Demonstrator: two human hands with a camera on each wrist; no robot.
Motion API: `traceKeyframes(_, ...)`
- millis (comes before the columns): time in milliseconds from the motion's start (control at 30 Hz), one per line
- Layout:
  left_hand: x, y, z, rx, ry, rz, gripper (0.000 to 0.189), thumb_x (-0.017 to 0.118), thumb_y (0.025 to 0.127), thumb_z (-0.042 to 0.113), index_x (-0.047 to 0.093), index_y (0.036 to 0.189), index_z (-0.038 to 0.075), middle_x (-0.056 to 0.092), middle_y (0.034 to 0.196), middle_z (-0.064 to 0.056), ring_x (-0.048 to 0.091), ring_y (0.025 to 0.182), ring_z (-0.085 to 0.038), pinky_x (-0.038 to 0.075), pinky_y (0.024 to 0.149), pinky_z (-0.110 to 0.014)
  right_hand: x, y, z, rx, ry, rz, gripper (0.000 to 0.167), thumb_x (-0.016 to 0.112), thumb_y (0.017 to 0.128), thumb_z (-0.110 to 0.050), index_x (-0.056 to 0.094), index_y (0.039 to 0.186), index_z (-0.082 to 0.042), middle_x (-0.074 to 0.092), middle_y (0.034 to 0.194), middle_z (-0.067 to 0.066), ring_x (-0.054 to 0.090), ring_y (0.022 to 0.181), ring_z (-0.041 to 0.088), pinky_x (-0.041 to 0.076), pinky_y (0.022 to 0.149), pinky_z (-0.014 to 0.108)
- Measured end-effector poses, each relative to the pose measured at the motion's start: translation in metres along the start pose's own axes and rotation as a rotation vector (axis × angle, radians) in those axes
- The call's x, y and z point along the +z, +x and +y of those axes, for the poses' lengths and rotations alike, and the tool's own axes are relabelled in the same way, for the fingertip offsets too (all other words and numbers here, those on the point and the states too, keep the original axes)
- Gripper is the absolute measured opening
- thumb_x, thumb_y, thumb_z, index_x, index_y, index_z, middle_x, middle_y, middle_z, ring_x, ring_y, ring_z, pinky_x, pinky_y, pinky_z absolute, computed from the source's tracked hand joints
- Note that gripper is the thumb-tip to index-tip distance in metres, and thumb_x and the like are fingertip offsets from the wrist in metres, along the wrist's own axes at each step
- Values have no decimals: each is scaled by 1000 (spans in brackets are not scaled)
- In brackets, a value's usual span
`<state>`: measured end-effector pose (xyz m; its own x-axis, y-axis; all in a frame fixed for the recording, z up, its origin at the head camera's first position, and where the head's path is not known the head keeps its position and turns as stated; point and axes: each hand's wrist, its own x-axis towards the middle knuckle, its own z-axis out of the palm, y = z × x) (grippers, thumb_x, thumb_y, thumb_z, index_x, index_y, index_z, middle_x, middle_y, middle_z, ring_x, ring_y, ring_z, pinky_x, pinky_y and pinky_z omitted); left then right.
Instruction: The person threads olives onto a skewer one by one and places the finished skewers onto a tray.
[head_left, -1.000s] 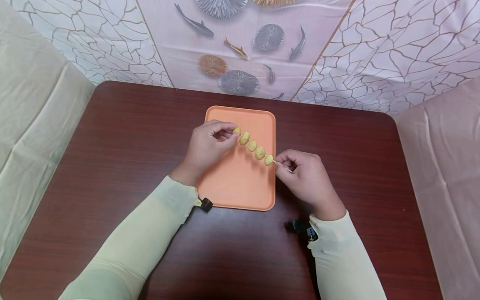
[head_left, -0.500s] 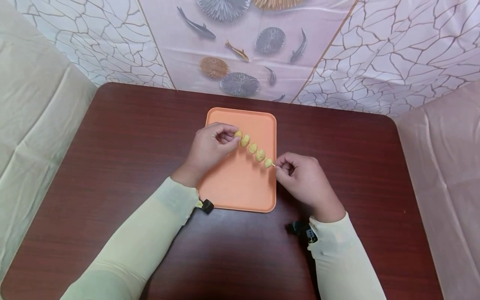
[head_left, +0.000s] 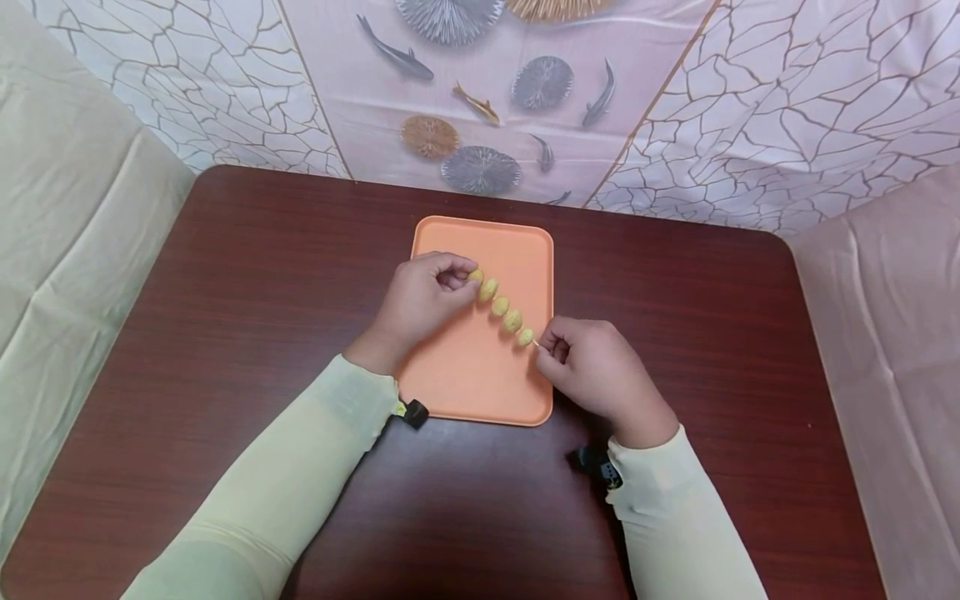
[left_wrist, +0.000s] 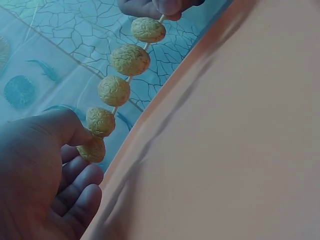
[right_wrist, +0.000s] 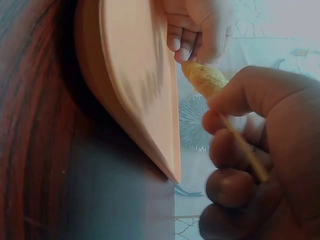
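Several yellow, wrinkled, oval balls (head_left: 512,321) are threaded apart from each other on a thin wooden skewer (right_wrist: 245,147). The skewer slants over the orange tray (head_left: 480,383), its far-left end higher in the head view. My left hand (head_left: 427,300) pinches the ball (left_wrist: 93,150) at that end between thumb and fingers. With thumb and forefinger my right hand (head_left: 592,367) pinches the bare stick at the other end; in the right wrist view its tail runs back across the curled fingers (right_wrist: 230,187). Shadows of the balls fall on the tray.
A dark red wooden table (head_left: 262,250) lies under the tray. Behind it hangs a patterned cloth (head_left: 480,83) with fish and round motifs. Pale fabric walls (head_left: 67,250) close off both sides. Black wrist cameras (head_left: 414,413) sit at both cuffs.
The skewer's right end has moved left and toward me along with my right hand, so the row slants more steeply. My left hand keeps its pinch and has shifted slightly toward me.
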<state>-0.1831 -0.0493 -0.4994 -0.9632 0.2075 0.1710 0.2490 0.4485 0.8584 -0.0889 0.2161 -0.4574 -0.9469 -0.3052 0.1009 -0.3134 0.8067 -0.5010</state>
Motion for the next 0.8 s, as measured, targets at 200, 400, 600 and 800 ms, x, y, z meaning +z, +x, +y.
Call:
traceKeyframes(200, 1, 0, -2, 18, -1, 22, 19, 81, 102, 21, 88, 117, 11, 82, 104, 0, 75, 93, -14, 63, 86, -31, 3, -2, -3, -46, -32, 39, 22, 72, 93, -15, 63, 75, -23, 51, 61, -10, 45, 55, 10, 38, 54, 28)
traceKeyframes(400, 0, -2, -2, 9, -72, 38, 16, 77, 104, 20, 87, 113, 12, 80, 110, -1, 73, 94, -17, 60, 88, -33, 3, -3, -4, -57, -49, 119, 19, 68, 92, -12, 63, 76, -20, 52, 60, -8, 44, 52, 10, 39, 52, 29)
traceKeyframes(600, -1, -3, -3, 26, -100, 43, 14, 76, 104, 18, 86, 110, 10, 76, 110, -2, 69, 91, -18, 57, 85, -32, 3, -1, -8, -5, -98, 203, 13, 66, 91, -10, 66, 80, -15, 53, 60, -4, 46, 53, 15, 41, 53, 32)
traceKeyframes(800, -2, -3, -4, 37, -104, 45, 13, 75, 104, 17, 85, 109, 11, 76, 111, -1, 68, 91, -18, 55, 84, -30, 8, 4, -15, 103, -165, 220, 21, 62, 93, -9, 57, 75, -16, 47, 58, -1, 44, 51, 21, 36, 50, 34)
